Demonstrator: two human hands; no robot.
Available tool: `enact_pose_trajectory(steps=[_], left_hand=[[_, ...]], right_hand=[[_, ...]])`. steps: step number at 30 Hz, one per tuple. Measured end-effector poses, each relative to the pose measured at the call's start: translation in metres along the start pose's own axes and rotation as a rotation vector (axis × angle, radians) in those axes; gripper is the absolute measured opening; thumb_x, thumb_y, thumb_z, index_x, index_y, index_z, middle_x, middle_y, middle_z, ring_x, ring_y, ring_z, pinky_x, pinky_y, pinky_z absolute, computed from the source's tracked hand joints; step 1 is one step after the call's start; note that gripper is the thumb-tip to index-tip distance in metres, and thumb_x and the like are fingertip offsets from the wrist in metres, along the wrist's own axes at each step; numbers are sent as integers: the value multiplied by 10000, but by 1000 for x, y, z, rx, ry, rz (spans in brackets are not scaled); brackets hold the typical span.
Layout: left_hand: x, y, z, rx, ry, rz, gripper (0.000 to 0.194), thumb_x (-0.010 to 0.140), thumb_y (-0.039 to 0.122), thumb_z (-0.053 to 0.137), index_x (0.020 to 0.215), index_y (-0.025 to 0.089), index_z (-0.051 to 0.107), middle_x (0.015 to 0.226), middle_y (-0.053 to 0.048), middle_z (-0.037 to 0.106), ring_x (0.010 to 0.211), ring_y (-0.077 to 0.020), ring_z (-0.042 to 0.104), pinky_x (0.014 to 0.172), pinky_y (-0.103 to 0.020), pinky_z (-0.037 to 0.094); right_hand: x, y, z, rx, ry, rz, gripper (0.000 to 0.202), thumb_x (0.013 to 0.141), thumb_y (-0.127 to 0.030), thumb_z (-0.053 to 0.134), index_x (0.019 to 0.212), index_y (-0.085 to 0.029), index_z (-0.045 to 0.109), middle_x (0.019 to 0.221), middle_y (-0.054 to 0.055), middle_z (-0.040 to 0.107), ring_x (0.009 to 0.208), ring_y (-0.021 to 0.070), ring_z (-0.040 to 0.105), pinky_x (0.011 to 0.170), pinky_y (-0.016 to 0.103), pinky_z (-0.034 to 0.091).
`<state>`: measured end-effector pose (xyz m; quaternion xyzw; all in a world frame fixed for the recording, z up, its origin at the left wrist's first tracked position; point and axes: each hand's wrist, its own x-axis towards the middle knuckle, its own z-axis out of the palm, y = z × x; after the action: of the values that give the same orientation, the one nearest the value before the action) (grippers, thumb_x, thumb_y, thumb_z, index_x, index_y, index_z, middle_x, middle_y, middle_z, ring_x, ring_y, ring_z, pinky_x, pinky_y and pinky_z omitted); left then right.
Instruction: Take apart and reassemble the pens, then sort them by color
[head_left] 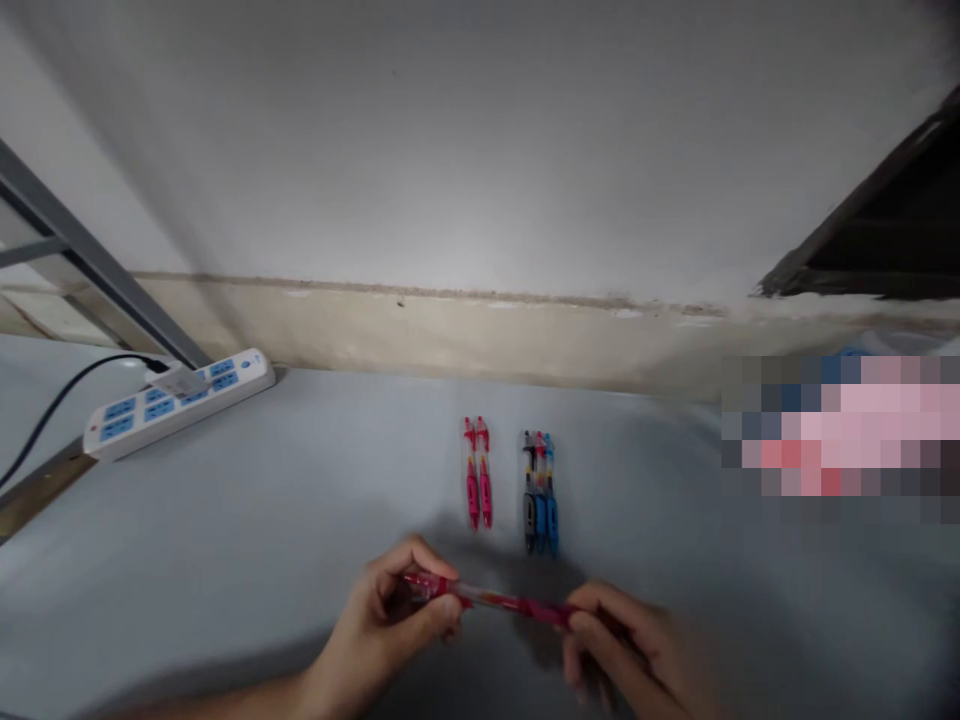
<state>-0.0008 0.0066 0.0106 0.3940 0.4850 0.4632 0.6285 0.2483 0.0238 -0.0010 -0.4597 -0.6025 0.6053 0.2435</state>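
Note:
A red pen (495,598) with a clear middle section is held level between both hands, above the grey tabletop. My left hand (397,615) pinches its clip end between thumb and fingers. My right hand (622,640) grips the opposite end, its fingertips covering the tip. Beyond the hands, two red pens (478,490) lie side by side on the table. To their right, a group of three pens (540,505) lies close together, one with a dark grip and two with blue grips.
A white power strip (180,405) with blue sockets and a plugged-in black cable (56,400) lies at the left, beside a grey metal post (112,265). The wall (465,335) runs along the table's back edge. A pixelated area covers the right side.

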Motion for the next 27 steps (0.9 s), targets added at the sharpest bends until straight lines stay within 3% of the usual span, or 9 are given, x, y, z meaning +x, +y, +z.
enact_pose_trajectory(steps=[2, 7, 9, 12, 16, 18, 20, 24, 27], left_hand=[[0, 1, 0, 2, -14, -11, 310, 720, 413, 832, 805, 177, 649, 605, 20, 667, 547, -102, 581, 547, -201, 443], [1, -3, 0, -7, 30, 23, 291, 748, 409, 812, 804, 183, 637, 578, 39, 655, 521, -89, 580, 542, -188, 442], [1, -4, -1, -6, 31, 34, 281, 753, 401, 810, 808, 184, 641, 586, 38, 658, 526, -90, 586, 542, -187, 443], [2, -4, 0, -14, 14, 32, 290, 749, 411, 811, 812, 184, 642, 593, 34, 664, 526, -92, 584, 540, -189, 444], [1, 0, 2, -21, 26, 15, 300, 740, 418, 815, 803, 184, 638, 586, 27, 666, 526, -103, 589, 546, -204, 450], [1, 0, 2, -20, 28, 3, 305, 731, 419, 821, 801, 184, 640, 591, 21, 672, 527, -112, 595, 551, -215, 458], [0, 0, 2, -23, 18, -1, 308, 726, 421, 824, 801, 185, 641, 598, 14, 680, 534, -117, 601, 555, -220, 465], [1, -2, 2, -14, 25, 31, 293, 749, 424, 805, 802, 185, 645, 586, 14, 677, 533, -114, 598, 557, -217, 467], [2, -3, 2, -12, 34, 50, 290, 761, 425, 795, 811, 182, 645, 579, 16, 669, 523, -114, 592, 551, -220, 467]], right_hand=[[0, 1, 0, 16, -11, 71, 572, 968, -631, 357, 687, -196, 599, 516, -9, 571, 457, 105, 518, 467, 222, 396], [4, 6, -1, 74, 98, -37, 389, 910, -591, 547, 1069, -236, 571, 784, 12, 685, 512, 109, 596, 453, 211, 414], [5, 6, -3, 37, 89, -46, 348, 909, -563, 570, 954, -219, 592, 735, 7, 679, 506, 108, 604, 461, 210, 422], [4, 4, -4, 26, 14, 26, 499, 977, -581, 402, 765, -184, 619, 595, 12, 642, 484, 113, 607, 478, 218, 435], [4, 2, -3, 63, 29, 21, 447, 921, -619, 495, 1032, -201, 608, 728, 15, 693, 428, 95, 588, 409, 201, 391], [4, -1, -2, 26, 25, -3, 432, 896, -627, 533, 915, -201, 607, 720, 8, 676, 424, 87, 575, 410, 197, 394], [5, -3, -2, -3, -5, 10, 517, 948, -631, 410, 749, -191, 594, 653, 17, 651, 454, 102, 590, 440, 207, 420], [5, -5, -4, -119, -15, -13, 457, 981, -586, 351, 1024, -212, 611, 640, 14, 662, 505, 143, 611, 489, 241, 441], [1, -7, -5, -338, 11, -72, 386, 965, -552, 426, 902, -224, 620, 569, -3, 613, 522, 159, 600, 539, 267, 450]])
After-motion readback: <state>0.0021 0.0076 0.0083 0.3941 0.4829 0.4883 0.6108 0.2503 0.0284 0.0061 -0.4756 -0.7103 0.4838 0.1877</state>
